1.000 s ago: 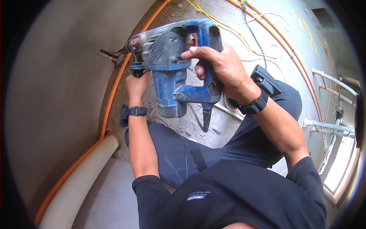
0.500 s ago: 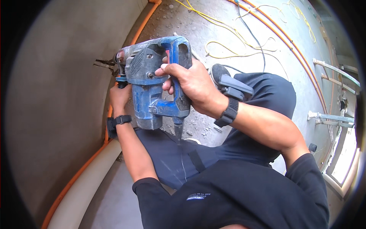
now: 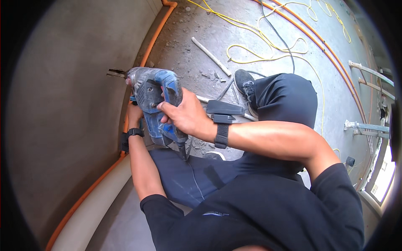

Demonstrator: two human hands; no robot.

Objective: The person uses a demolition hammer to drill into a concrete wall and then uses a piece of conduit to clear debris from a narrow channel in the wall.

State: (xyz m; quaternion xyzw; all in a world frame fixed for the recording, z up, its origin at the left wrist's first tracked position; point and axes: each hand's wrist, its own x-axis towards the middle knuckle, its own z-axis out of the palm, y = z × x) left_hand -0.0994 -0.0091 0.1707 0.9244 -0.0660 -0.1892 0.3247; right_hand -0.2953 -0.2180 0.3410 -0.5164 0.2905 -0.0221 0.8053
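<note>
A dusty blue-and-grey rotary hammer [image 3: 153, 98] is held level against the grey wall [image 3: 63, 96] on my left. Its nose points at a dark slot [image 3: 118, 72] in that wall; whether the bit is inside, I cannot make out. My right hand [image 3: 186, 113] wraps the rear D-handle, thumb along its side. Under the tool's front end, my left hand [image 3: 135, 113] is closed round the side handle, which the tool partly hides. The power cord leaves the handle's lower end beside my trouser leg [image 3: 180, 175]. Both wrists wear black straps with devices.
An orange pipe [image 3: 157, 35] runs along the wall's foot, beside a thick white pipe [image 3: 94, 203]. Rubble and a short white pipe [image 3: 211, 56] lie on the floor. Yellow cable [image 3: 247, 46] loops beyond my shoe [image 3: 245, 83]. Metal supports [image 3: 368, 125] stand at the right.
The rotary hammer has shifted left and turned, its rear handle coming closer to the wall. My right hand moved left with it; the left hand sits slightly lower, still on the side handle.
</note>
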